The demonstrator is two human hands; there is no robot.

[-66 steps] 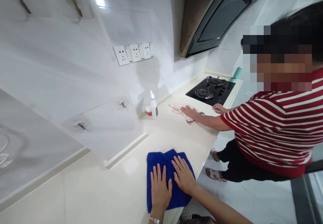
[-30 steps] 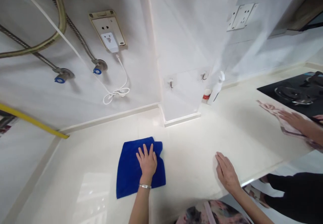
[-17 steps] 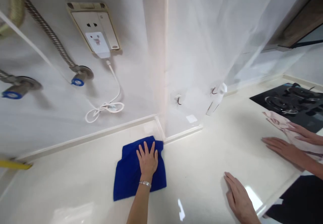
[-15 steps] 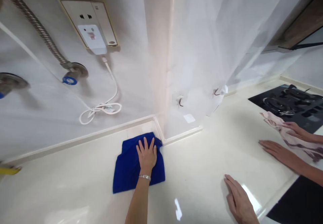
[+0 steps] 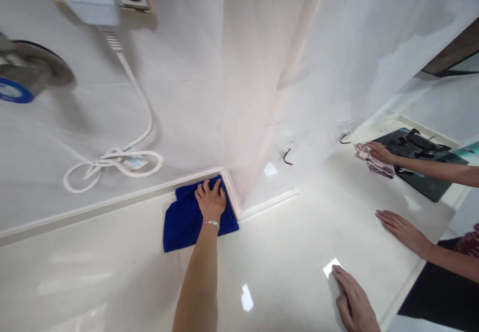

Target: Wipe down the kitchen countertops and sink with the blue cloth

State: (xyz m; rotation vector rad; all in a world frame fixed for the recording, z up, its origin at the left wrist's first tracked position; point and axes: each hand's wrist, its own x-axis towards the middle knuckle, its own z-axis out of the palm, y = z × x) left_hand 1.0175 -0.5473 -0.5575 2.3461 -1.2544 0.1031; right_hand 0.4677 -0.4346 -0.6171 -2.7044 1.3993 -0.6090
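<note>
My left hand (image 5: 211, 201), with a silver bracelet at the wrist, presses a blue cloth (image 5: 183, 222) onto the pale countertop. Its fingers are spread and slightly bent on top of the cloth, close to the wall corner. The cloth lies against the low ledge at the foot of the wall, its near edge reaching past the corner. At the lower right, my right hand (image 5: 355, 302) rests palm down on the countertop (image 5: 284, 257), fingers stretched out and holding nothing.
A co-worker's hand (image 5: 379, 151) holds a pink patterned cloth (image 5: 374, 165) by the black gas hob (image 5: 422, 152); their other hand (image 5: 406, 232) lies on the counter. Wall hooks (image 5: 287, 157), a looped white cable (image 5: 112, 165) and a blue-capped valve (image 5: 17, 90) are above the counter.
My left hand has pushed the blue cloth deeper into the corner, and its fingers have bent. The view has moved closer to the wall. The co-worker's cloth has shifted toward the wall edge.
</note>
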